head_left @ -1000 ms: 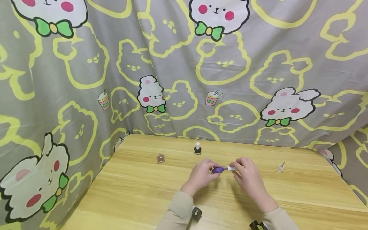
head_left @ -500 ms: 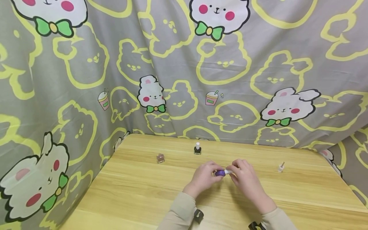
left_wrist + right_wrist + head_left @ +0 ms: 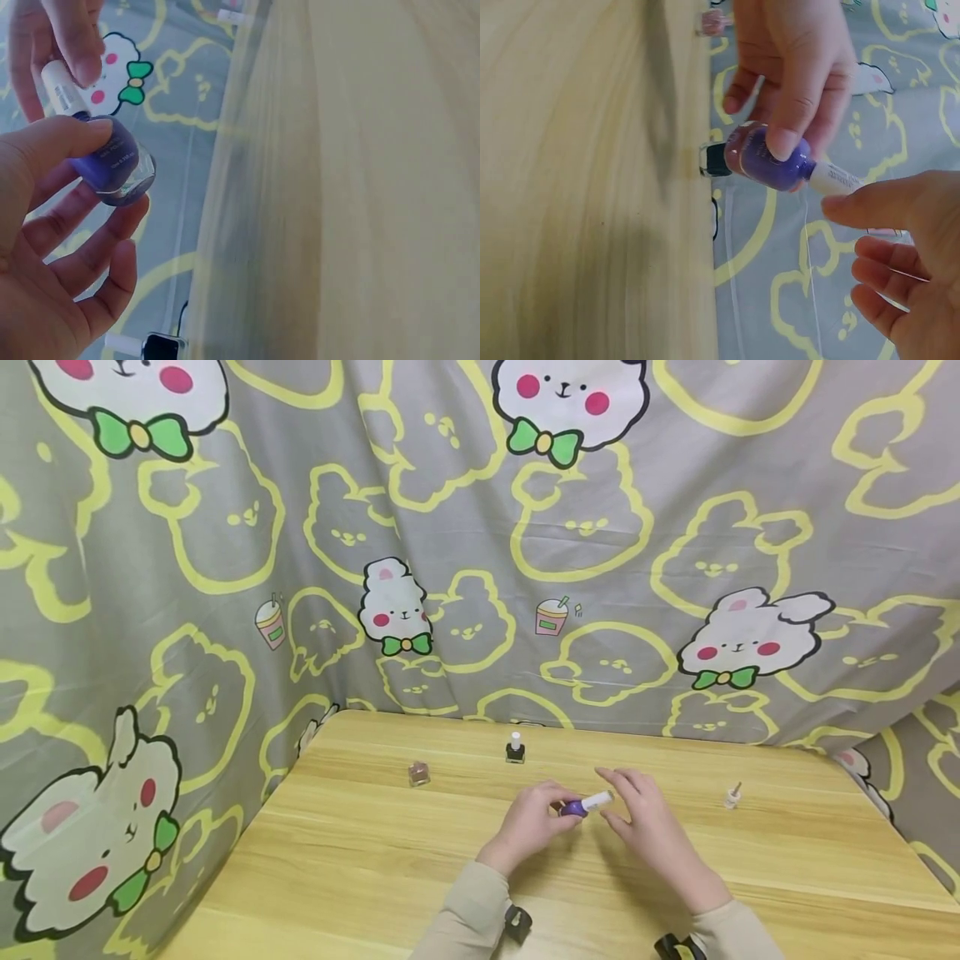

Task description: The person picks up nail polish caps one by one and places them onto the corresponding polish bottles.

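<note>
A purple nail polish bottle (image 3: 573, 808) with a white cap (image 3: 597, 801) is held above the table by my left hand (image 3: 531, 820), tilted with its cap toward the right. Thumb and fingers pinch the bottle's body (image 3: 112, 161) in the left wrist view. The cap sits on the bottle's neck. My right hand (image 3: 649, 827) is beside the cap with thumb and fingers spread apart. In the right wrist view, its thumb (image 3: 862, 206) overlaps the cap's end while the other fingers are loosely bent.
On the wooden table (image 3: 337, 860), a black polish bottle with a white cap (image 3: 515, 748) stands at the back. A pinkish-brown bottle without a cap (image 3: 418, 773) is to its left. A white cap with its brush up (image 3: 732, 795) stands at right. A patterned curtain (image 3: 465, 543) hangs behind.
The brush has gone into the purple bottle and the white cap now sits on its neck. My right hand has let go of the cap and opened its fingers.
</note>
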The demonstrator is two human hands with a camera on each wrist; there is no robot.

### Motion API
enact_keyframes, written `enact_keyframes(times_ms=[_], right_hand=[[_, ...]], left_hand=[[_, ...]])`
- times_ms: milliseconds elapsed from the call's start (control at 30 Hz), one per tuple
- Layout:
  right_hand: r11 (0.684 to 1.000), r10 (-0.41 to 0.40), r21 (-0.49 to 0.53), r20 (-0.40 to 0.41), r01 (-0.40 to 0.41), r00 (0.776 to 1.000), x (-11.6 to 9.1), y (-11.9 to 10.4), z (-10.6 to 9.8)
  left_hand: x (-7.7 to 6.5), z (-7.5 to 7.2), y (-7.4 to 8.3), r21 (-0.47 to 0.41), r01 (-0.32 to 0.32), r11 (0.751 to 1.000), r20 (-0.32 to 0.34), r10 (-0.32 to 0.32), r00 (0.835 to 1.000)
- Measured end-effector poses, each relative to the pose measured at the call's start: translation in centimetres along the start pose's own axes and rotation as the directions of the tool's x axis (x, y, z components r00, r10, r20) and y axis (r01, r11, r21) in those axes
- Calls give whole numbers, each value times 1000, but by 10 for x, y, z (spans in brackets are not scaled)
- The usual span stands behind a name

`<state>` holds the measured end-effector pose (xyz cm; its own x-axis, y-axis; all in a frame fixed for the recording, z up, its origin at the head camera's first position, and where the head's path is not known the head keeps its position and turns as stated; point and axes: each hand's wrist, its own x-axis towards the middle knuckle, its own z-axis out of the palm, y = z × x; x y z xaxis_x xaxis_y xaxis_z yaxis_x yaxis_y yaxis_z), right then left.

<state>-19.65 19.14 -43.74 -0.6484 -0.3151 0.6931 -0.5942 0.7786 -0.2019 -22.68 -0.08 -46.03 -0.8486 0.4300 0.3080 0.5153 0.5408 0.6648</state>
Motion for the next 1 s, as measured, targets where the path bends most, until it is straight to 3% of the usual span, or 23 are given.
enact_keyframes(times_ms=[100, 200, 333, 467, 567, 700, 1000], right_hand=[[992, 84, 92, 16, -85, 996, 0, 4, -3], [954, 202, 213, 65, -211, 977, 0, 6, -5], [838, 334, 405, 151, -366, 930, 0, 7, -5], [705, 384, 551, 234, -447, 893, -1, 6, -4], [647, 400, 593, 270, -479, 876, -1, 5, -2], [630, 405, 604, 280, -488, 870, -2, 5, 0], [655, 420, 584, 246, -479, 874, -3, 2, 1]], left_hand=[[2, 1, -3, -142, 55, 988, -10, -57, 998], [3, 2, -5, -247, 100, 964, -12, -106, 994], [4, 2, -5, -311, 138, 940, -1, -146, 989], [4, 2, -4, -330, 140, 933, 5, -147, 989], [4, 3, -4, -330, 131, 935, 11, -136, 991], [3, 4, -3, -321, 121, 939, 21, -121, 992], [2, 4, 2, -277, 89, 957, 20, -87, 996]])
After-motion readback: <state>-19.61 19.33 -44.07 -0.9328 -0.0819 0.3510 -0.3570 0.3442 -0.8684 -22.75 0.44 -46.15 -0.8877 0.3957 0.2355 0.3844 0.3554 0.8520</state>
